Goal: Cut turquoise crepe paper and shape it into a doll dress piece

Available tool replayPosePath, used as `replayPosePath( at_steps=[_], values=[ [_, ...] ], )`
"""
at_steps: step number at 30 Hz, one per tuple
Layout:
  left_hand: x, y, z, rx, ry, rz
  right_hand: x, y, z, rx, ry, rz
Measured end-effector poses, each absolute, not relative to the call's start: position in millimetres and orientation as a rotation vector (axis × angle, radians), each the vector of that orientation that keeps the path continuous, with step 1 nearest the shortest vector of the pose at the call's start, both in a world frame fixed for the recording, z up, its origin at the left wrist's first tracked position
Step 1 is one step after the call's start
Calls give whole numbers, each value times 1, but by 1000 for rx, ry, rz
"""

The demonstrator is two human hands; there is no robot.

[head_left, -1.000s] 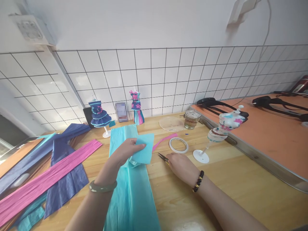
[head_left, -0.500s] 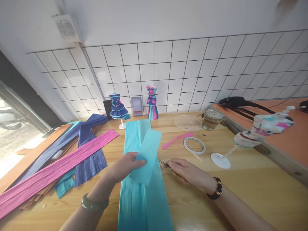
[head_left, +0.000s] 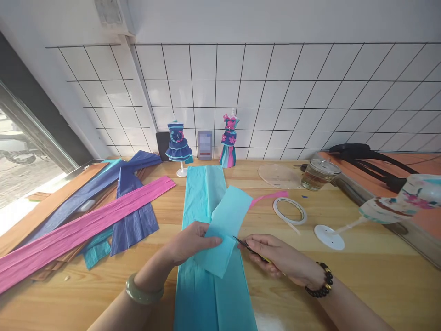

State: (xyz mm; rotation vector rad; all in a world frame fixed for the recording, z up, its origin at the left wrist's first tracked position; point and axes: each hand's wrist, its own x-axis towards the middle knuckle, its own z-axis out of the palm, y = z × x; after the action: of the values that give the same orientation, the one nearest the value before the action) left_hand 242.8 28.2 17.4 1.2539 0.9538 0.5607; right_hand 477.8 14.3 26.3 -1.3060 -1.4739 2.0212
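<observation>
My left hand (head_left: 189, 241) pinches a small light-blue piece of crepe paper (head_left: 225, 225) and holds it just above a long turquoise crepe strip (head_left: 206, 276) that runs down the wooden table. My right hand (head_left: 275, 255) is closed round small scissors (head_left: 246, 245). Their dark tips point left and touch the right edge of the held piece. A bead bracelet sits on my right wrist and a jade bangle on my left.
Pink (head_left: 79, 230) and dark-blue crepe strips (head_left: 132, 216) lie at left. Two dressed mini mannequins (head_left: 178, 145) (head_left: 228, 145) stand by the tiled wall. A tape roll (head_left: 290, 210), pink scrap (head_left: 268, 197), clear lid, glass jar (head_left: 319, 174) and tilted mannequin (head_left: 392, 207) sit at right.
My right hand has picked the scissors up from the table and brought their tips to the held paper. The view has swung left, and my left hand has lowered the piece slightly.
</observation>
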Motion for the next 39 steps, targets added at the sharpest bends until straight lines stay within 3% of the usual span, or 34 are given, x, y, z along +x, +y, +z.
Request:
replayPosePath(
  at_steps=[39],
  values=[
    [251,25,19,1271,906,500,473,15,18,-1210,-1588,1906]
  ],
)
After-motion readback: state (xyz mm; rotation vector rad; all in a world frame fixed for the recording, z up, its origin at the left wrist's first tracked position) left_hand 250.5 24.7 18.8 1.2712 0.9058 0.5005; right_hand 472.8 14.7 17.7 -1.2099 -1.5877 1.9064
